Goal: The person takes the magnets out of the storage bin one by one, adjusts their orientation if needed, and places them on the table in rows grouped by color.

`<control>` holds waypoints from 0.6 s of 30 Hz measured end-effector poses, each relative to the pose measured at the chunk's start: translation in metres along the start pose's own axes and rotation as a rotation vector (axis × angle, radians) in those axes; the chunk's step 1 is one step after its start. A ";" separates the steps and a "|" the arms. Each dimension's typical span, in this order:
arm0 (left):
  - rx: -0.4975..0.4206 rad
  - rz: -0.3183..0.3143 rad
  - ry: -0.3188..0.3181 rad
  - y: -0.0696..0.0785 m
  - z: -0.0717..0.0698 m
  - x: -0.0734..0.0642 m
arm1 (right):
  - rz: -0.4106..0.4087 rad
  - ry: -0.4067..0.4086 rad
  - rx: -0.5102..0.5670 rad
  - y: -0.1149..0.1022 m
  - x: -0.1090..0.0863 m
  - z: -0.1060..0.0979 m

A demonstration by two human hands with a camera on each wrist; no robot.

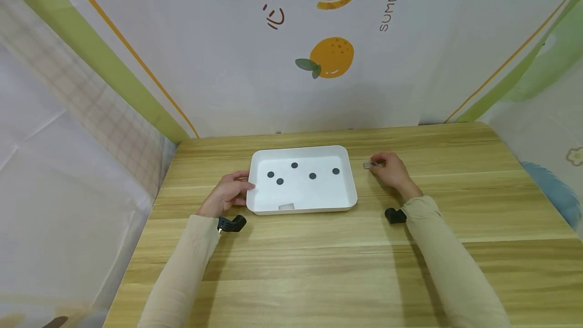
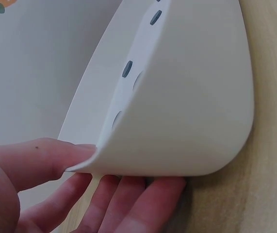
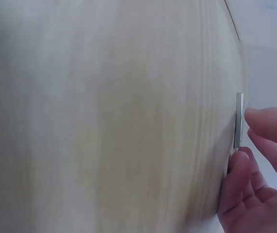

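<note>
A shallow white tray lies on the wooden table in the head view. My left hand grips its left end, the thumb over the rim and the fingers under the outside; the left wrist view shows this pinch on the wall close up. Several dark round discs are spread over the tray floor, one disc near the middle. To the right of the tray, my right hand pinches a small flat silver piece low at the tabletop, thumb on the near side and curled fingertips at its end.
A pale rectangular piece sits inside the tray along its front wall. Bare wood stretches in front of the tray. Behind the table hangs a white printed cloth, with more cloth on both sides.
</note>
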State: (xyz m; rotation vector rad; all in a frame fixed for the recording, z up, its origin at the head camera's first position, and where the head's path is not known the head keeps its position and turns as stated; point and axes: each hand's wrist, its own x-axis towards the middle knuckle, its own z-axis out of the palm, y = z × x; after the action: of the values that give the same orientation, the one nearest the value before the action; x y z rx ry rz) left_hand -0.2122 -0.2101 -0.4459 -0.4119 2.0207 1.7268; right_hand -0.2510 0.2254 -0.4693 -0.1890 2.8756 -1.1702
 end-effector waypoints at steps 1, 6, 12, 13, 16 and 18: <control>0.000 0.000 0.000 0.000 0.000 0.000 | 0.006 -0.005 0.004 0.000 0.000 0.000; -0.002 -0.001 0.000 0.000 0.000 0.001 | 0.032 -0.015 0.040 0.001 -0.001 -0.001; 0.002 -0.002 0.002 -0.001 -0.001 0.001 | 0.032 0.000 0.096 -0.008 -0.003 0.001; 0.003 -0.002 0.002 -0.001 -0.001 0.001 | 0.037 0.003 0.107 -0.012 -0.004 0.001; 0.003 -0.001 0.001 -0.001 -0.001 0.001 | 0.037 0.019 0.130 -0.027 -0.006 0.002; 0.003 -0.002 0.001 -0.001 -0.001 0.001 | 0.016 0.035 0.143 -0.038 -0.007 0.002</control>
State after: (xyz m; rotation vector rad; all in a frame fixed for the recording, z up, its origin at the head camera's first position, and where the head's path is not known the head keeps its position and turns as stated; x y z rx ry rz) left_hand -0.2127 -0.2112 -0.4472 -0.4134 2.0228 1.7225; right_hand -0.2400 0.1976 -0.4442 -0.1420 2.8023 -1.3825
